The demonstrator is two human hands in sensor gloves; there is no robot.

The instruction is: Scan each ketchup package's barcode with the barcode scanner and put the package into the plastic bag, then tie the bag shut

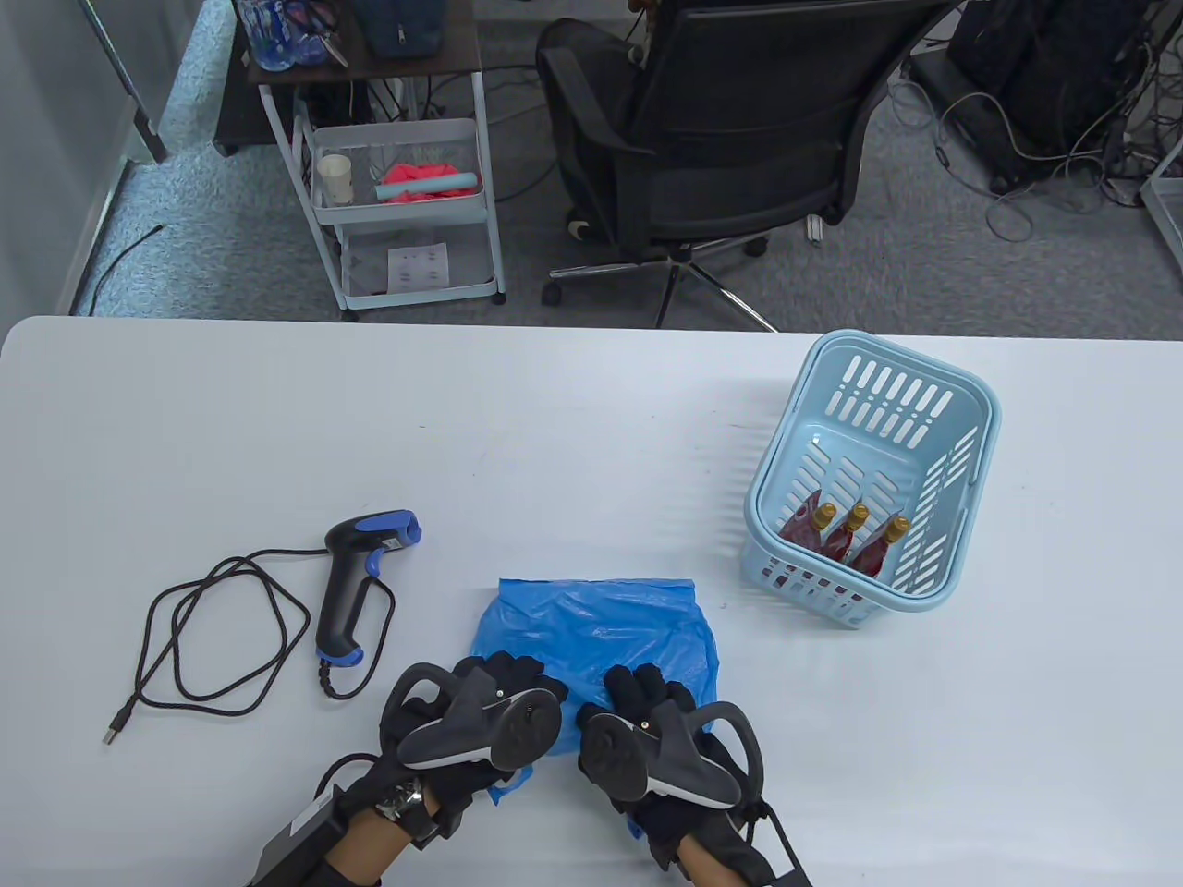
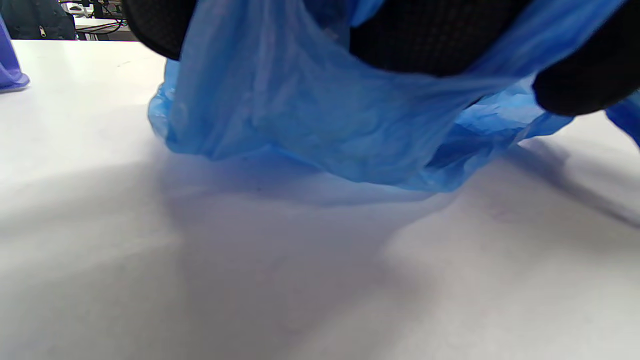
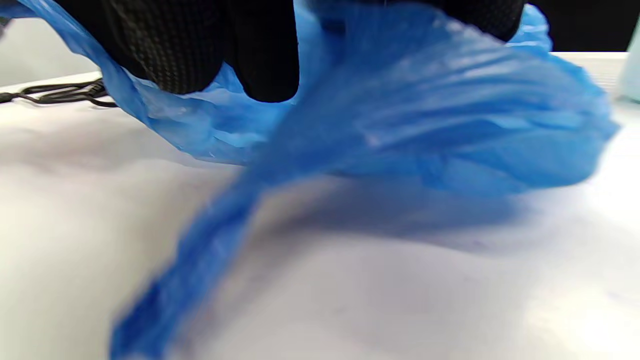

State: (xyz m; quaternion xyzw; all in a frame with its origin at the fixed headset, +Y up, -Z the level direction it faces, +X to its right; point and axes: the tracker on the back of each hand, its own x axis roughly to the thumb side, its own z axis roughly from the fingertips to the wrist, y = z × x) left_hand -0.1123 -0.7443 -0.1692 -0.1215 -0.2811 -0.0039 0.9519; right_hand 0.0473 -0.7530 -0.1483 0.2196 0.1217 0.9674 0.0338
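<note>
A crumpled blue plastic bag (image 1: 596, 628) lies on the white table near the front edge. My left hand (image 1: 504, 679) grips its near left edge, and my right hand (image 1: 638, 688) grips its near right edge. In the left wrist view black fingers (image 2: 425, 40) pinch the blue film (image 2: 310, 110); the right wrist view shows fingers (image 3: 200, 45) curled on the bag (image 3: 425, 125) lifted off the table. Three red ketchup packages (image 1: 846, 536) with gold caps stand in a light blue basket (image 1: 980, 407) at the right. The black-and-blue barcode scanner (image 1: 356, 582) lies left of the bag.
The scanner's black cable (image 1: 213, 637) loops across the table's left side toward the front. Behind the table stand a black office chair (image 1: 739, 139) and a white trolley (image 1: 407, 194).
</note>
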